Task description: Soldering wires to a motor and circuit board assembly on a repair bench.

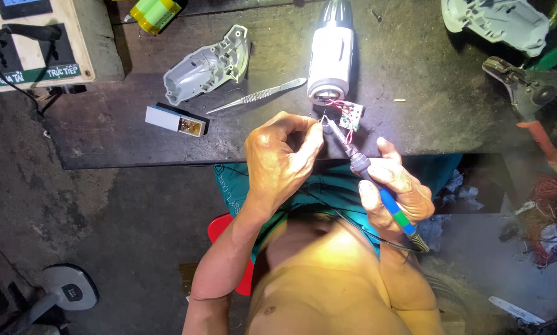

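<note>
Left hand (283,155): fingers pinched on a thin wire at the surface's near edge.
Right hand (395,186): fingers wrapped round a soldering iron (378,189) — tip near the small circuit board (351,115).
Board: just beside the white tool body (331,53).
Tweezers (257,96): left of it.

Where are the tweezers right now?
In the head view the tweezers lie on the dark workbench, left of the white tool body and just below the grey shell half, untouched by either hand.
</note>
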